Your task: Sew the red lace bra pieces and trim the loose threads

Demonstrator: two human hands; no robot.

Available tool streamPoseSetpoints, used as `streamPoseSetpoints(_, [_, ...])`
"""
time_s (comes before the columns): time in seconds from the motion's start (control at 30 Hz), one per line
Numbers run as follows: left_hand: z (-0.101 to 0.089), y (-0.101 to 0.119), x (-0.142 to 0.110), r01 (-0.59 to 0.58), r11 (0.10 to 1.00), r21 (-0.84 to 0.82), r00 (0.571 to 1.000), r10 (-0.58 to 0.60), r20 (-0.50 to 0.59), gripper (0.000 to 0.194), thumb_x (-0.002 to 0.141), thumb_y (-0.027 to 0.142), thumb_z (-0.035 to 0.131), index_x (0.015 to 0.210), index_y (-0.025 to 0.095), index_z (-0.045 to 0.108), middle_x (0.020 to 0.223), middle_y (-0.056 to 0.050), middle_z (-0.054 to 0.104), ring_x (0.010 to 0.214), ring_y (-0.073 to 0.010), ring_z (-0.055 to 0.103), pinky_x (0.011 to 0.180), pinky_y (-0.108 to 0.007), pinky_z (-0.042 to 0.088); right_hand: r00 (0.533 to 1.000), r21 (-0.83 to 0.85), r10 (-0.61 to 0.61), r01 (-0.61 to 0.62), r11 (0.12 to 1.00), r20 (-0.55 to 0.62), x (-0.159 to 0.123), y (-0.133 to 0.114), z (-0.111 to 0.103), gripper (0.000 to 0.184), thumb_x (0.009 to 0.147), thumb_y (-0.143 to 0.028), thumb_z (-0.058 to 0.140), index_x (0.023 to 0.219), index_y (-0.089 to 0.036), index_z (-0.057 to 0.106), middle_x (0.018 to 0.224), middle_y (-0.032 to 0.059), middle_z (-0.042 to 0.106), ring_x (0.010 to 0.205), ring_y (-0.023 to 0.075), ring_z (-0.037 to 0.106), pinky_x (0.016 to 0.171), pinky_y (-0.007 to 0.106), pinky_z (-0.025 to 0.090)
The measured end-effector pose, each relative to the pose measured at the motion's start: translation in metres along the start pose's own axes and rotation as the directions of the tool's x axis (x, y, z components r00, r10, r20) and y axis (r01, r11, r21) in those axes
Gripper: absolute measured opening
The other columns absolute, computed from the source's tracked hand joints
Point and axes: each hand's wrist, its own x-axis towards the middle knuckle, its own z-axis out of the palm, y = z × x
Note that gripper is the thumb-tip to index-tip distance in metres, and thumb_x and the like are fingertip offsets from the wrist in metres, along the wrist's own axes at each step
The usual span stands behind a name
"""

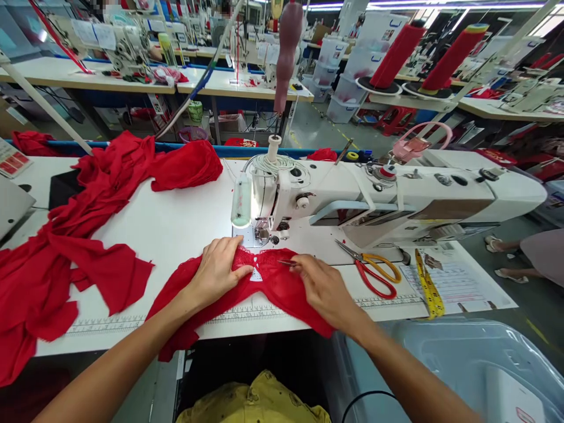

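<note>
Resting, thumb spread, on the red garment (275,282) at frame centre, the left hand (219,264) presumably steadies it. The right hand (324,288) pinches a small metal tool (287,262).

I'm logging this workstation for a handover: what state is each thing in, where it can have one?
Red lace garment: spread on the table, partly over its front edge
Left hand: resting on the garment, thumb apart from fingers
Right hand: gripping a small metal tool
Scissors: lying down; blade gap unclear
Tape measure: lying over printed paper
Red fabric pile: crumpled
Sewing machine: presser foot position unclear
</note>
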Motion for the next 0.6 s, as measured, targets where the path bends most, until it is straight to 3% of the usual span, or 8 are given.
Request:
streamPoseSetpoints(0.13, [-0.005,0.003,0.011,0.027,1.0,0.002,0.992,-0.027,0.121,0.029,0.086,0.045,0.064,0.101,0.021,0.062,0.093,-0.005,0.067,0.094,-0.0277,0.058,0.086,-0.044,0.043,0.978,0.159,0.103,-0.133,0.978,0.18,0.003,-0.02,0.02,0.016,0.1,-0.03,0.04,0.104,-0.024,0.054,0.079,-0.0005,0.065,0.071,0.0177,0.063,0.063,0.029,0.046])
streamPoseSetpoints(0.23, [-0.007,0.001,0.017,-0.001,0.999,-0.035,0.974,0.009,0.227,0.023,0.087,0.043,0.06,0.082,0.021,0.062,0.08,-0.003,0.063,0.087,-0.0253,0.057,0.082,-0.041,0.041,0.96,0.169,0.178,-0.216,0.962,0.217,0.012,-0.023,0.03,0.024,0.092,-0.042,0.058,0.107,-0.024,0.055,0.072,-0.0044,0.062,0.065,0.0163,0.061,0.059,0.027,0.043])
streamPoseSetpoints(0.43, [-0.009,-0.003,0.019,0.0,0.989,-0.145,0.972,0.035,0.234,0.024,0.092,0.037,0.046,0.083,0.021,0.062,0.08,-0.002,0.064,0.087,-0.0242,0.058,0.088,-0.044,0.041,0.97,0.167,0.173,-0.201,0.965,0.17,0.017,-0.018,0.038,0.021,0.094,-0.038,0.055,0.109,-0.024,0.058,0.084,-0.001,0.07,0.075,0.0175,0.066,0.064,0.028,0.044])
streamPoseSetpoints(0.6, [-0.009,-0.005,0.02,0.001,0.98,-0.201,0.971,0.047,0.236,0.027,0.091,0.037,0.045,0.085,0.022,0.067,0.085,-0.003,0.069,0.09,-0.0249,0.06,0.097,-0.049,0.039,0.967,0.079,0.19,-0.206,0.975,0.168,0.016,-0.015,0.041,0.019,0.095,-0.037,0.053,0.108,-0.024,0.06,0.077,-0.0017,0.07,0.071,0.0178,0.067,0.061,0.026,0.042])
